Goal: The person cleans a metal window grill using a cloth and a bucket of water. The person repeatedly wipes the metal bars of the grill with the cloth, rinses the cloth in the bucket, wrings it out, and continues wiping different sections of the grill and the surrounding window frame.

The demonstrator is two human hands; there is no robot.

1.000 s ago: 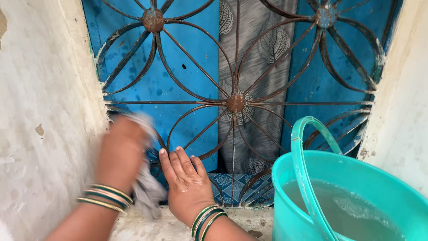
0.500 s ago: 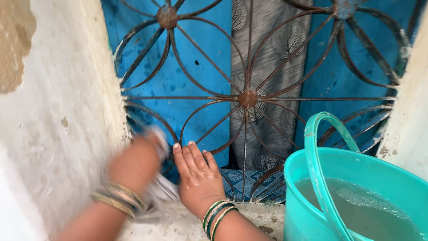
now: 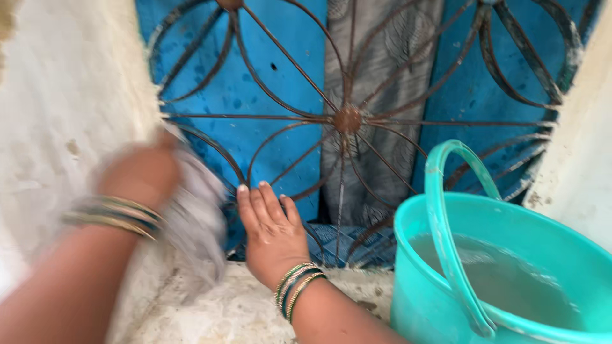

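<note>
My left hand is blurred with motion and grips a grey wet cloth, pressed against the lower left part of a rusty iron window grille with a flower pattern. My right hand rests flat against the grille's lower bars beside the cloth, fingers together and pointing up, holding nothing. Both wrists wear green and gold bangles.
A teal plastic bucket with murky water and an upright handle stands on the rough sill at the right. White plastered walls flank the window. Behind the grille are blue shutters and a grey leaf-print curtain.
My left hand with the cloth has swung up and left along the grille. My right hand stays planted. The view has shifted slightly downward.
</note>
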